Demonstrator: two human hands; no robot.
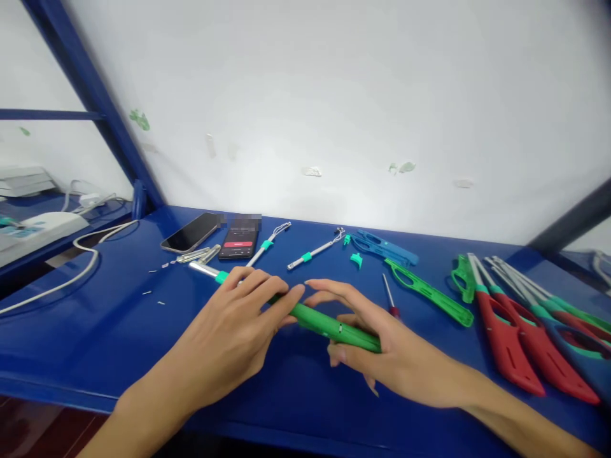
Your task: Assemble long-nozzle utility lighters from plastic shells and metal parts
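A green lighter (337, 327) with a silver metal tube and a teal collar is held above the blue table. My left hand (243, 318) wraps round its front part, near the collar, with the tube pointing to the left. My right hand (372, 337) holds the rear end between thumb and palm, its index finger raised off the body. Right of my right hand lie an open green shell half (429, 292) and a screwdriver (390, 296) with a dark red handle. Behind are blue shell pieces (386, 247) and a small teal part (356, 259).
Two phones (191, 233) (240, 236) lie at the back left beside silver metal pieces (199, 256). A tube with wires (316, 252) is at the back middle. Several red, blue and green lighters (510, 343) lie on the right. A white cable (90, 261) crosses the left side.
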